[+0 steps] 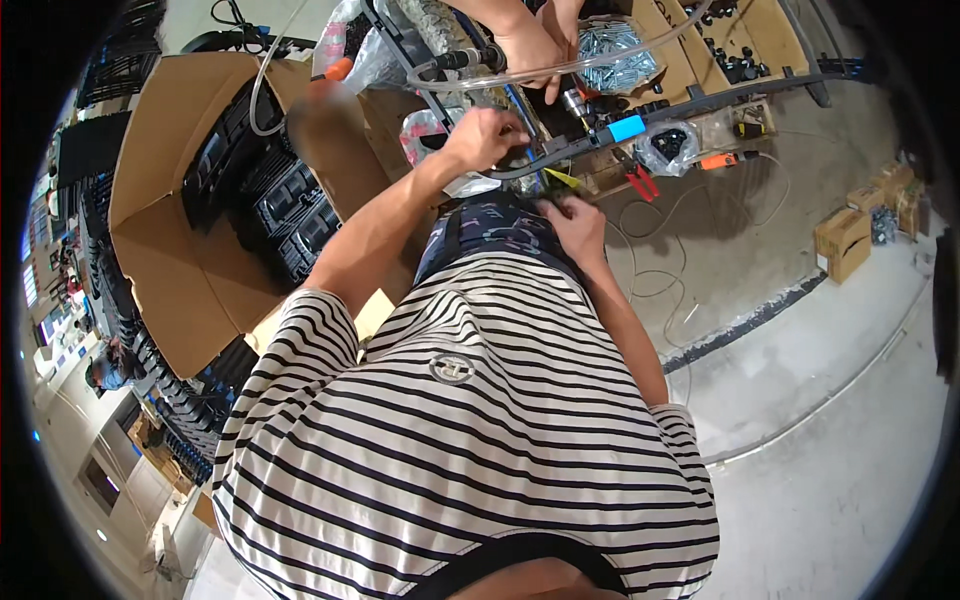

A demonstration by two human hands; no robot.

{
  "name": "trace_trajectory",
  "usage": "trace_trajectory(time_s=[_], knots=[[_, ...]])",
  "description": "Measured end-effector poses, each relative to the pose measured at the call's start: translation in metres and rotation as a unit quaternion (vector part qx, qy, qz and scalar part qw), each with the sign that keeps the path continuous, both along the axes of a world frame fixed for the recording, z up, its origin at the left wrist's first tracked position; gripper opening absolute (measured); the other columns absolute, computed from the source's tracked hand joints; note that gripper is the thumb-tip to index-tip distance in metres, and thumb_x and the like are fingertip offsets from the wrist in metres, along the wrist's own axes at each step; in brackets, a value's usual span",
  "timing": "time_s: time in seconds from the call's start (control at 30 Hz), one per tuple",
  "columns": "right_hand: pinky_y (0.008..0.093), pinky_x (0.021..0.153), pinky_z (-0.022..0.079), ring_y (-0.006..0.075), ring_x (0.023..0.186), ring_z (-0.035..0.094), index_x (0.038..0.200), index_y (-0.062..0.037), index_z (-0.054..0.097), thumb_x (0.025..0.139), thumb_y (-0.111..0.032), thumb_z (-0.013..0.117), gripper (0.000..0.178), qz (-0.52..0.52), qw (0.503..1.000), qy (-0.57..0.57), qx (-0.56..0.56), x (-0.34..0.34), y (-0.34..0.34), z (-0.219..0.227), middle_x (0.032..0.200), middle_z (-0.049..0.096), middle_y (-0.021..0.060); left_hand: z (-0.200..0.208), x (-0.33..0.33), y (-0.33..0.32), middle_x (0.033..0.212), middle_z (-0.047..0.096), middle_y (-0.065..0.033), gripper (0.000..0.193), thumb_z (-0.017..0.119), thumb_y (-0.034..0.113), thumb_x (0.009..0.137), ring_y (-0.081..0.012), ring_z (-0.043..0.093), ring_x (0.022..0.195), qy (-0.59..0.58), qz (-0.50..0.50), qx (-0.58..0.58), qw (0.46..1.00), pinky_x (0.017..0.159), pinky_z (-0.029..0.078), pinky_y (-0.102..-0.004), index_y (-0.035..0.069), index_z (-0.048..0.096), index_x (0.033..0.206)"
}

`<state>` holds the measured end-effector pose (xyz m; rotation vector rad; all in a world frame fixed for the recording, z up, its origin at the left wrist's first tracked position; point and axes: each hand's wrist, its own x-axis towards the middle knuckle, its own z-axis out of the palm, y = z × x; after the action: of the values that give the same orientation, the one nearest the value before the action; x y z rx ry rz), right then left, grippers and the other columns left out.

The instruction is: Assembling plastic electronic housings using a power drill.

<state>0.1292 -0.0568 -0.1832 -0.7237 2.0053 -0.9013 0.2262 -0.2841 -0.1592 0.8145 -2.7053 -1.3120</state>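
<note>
My left hand (482,140) is raised over the workbench, its fingers curled and drawn together beside a black curved tube frame (570,152). Whatever lies between those fingertips is too small to make out. Close to my waist, by the near end of the bench, is my right hand (575,228). Its fingers are bent, and the tips blur against a dark patch below a yellow pointed piece (563,179). Blue tape (627,127) wraps the tube farther right. Across the bench, another person's hands (530,48) work near a driver's metal chuck (575,103).
A bag of silver screws (612,58) sits in a wooden tray (770,45) with black fittings. Red-handled pliers (640,182) and an orange-black tool (722,160) lie at the bench's right. A clear hose (550,76) crosses above. An open carton (160,170) of black plastic parts stands left.
</note>
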Motion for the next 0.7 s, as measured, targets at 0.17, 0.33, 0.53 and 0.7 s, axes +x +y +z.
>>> trace_trajectory(time_s=[0.17, 0.33, 0.53, 0.7], knots=[[0.0357, 0.066, 0.051, 0.0269, 0.072, 0.065, 0.099, -0.002, 0.066, 0.08, -0.011, 0.067, 0.021, 0.073, 0.975, 0.189, -0.09, -0.006, 0.029, -0.023, 0.082, 0.068, 0.0141, -0.006, 0.009, -0.005, 0.076, 0.066, -0.0217, 0.027, 0.071, 0.026, 0.083, -0.0374, 0.066, 0.074, 0.082, 0.062, 0.0, 0.995, 0.066, 0.051, -0.0405, 0.0, 0.069, 0.09], [0.0433, 0.076, 0.051, 0.0362, 0.085, 0.064, 0.109, -0.005, 0.065, 0.079, -0.015, 0.065, 0.031, 0.197, 0.933, 0.28, 0.114, -0.022, 0.053, -0.045, 0.09, 0.068, 0.017, -0.012, 0.004, -0.01, 0.074, 0.066, -0.0204, 0.024, 0.07, 0.026, 0.084, -0.0374, 0.065, 0.068, 0.082, 0.314, 0.099, 0.941, 0.063, 0.051, -0.0405, 0.002, 0.07, 0.09], [0.0464, 0.081, 0.05, 0.039, 0.09, 0.063, 0.112, -0.0087, 0.066, 0.08, -0.019, 0.062, 0.034, 0.269, 0.943, 0.076, 0.182, -0.029, 0.092, -0.001, 0.097, 0.068, 0.0179, -0.014, 0.004, -0.022, 0.076, 0.068, -0.0171, 0.02, 0.069, 0.023, 0.083, -0.0354, 0.066, 0.07, 0.064, 0.232, -0.092, 0.966, 0.063, 0.052, -0.0407, 0.005, 0.071, 0.092], [0.048, 0.081, 0.05, 0.0386, 0.088, 0.064, 0.099, -0.0069, 0.071, 0.081, -0.024, 0.06, 0.026, 0.255, 0.945, 0.157, 0.131, -0.036, 0.033, 0.101, 0.086, 0.066, 0.0233, -0.017, 0.009, -0.085, 0.081, 0.068, -0.0175, 0.022, 0.069, 0.022, 0.079, -0.0362, 0.067, 0.079, 0.013, 0.18, -0.203, 0.962, 0.066, 0.052, -0.0423, 0.006, 0.07, 0.093]])
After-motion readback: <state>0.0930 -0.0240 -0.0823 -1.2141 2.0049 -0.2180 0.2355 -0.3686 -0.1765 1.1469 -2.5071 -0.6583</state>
